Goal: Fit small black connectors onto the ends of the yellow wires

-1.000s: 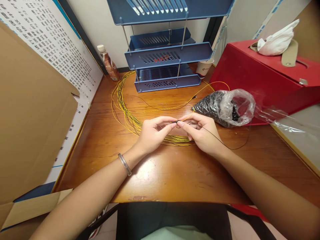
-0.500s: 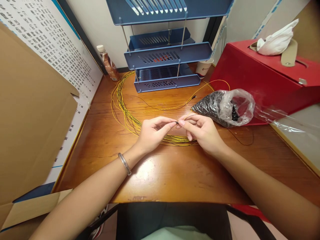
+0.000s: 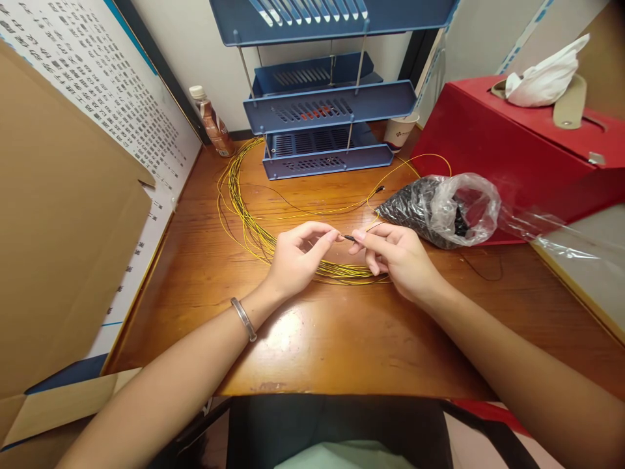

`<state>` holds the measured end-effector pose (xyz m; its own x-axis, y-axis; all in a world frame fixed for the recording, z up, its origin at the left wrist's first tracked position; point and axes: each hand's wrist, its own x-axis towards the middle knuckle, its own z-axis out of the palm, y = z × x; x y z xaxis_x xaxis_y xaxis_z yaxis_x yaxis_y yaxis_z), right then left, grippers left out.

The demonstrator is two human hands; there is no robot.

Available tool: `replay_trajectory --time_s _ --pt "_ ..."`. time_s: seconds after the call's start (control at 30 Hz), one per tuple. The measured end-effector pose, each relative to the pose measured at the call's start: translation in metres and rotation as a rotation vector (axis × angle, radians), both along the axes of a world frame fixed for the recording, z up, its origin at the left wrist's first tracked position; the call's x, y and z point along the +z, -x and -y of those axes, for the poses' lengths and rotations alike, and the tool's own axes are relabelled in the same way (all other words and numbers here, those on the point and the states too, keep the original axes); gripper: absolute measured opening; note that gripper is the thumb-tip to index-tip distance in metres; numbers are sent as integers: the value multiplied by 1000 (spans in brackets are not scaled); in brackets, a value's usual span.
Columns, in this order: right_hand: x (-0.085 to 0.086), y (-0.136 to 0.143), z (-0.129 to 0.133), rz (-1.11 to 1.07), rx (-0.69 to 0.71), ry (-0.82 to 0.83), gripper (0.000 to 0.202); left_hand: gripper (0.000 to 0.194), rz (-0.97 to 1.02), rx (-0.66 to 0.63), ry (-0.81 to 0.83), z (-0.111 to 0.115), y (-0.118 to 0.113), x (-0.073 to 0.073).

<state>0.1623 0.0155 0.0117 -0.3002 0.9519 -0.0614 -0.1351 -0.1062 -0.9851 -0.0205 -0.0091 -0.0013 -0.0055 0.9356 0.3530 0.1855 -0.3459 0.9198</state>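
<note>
Between my hands is a small dark piece (image 3: 349, 238), its right end pinched by the thumb and fingers of my right hand (image 3: 398, 255). My left hand (image 3: 301, 254) is in a pinch just left of the piece; whatever its fingertips hold is too small to make out. Behind and below both hands lies a large coil of yellow and dark wire (image 3: 251, 225). A loose yellow wire with a dark tip (image 3: 379, 189) curves across the table. Right beyond my right hand, a clear plastic bag (image 3: 439, 210) full of small black pieces lies on its side, open end rightward.
A blue tiered rack (image 3: 332, 117) stands at the back of the wooden table (image 3: 312, 345), with a paper cup (image 3: 400, 133) beside it. A bottle (image 3: 213, 124) is at back left, a red tissue box (image 3: 488, 143) at right, cardboard (image 3: 63, 215) at left.
My fingertips have moved slightly apart, my right hand shifting a little to the right. More of the dark piece now shows between them.
</note>
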Motion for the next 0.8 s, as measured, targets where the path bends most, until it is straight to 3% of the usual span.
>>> replay_trajectory --time_s 0.8 --pt "-3 -2 -1 44 -18 -59 31 21 1 27 -2 -1 3 1"
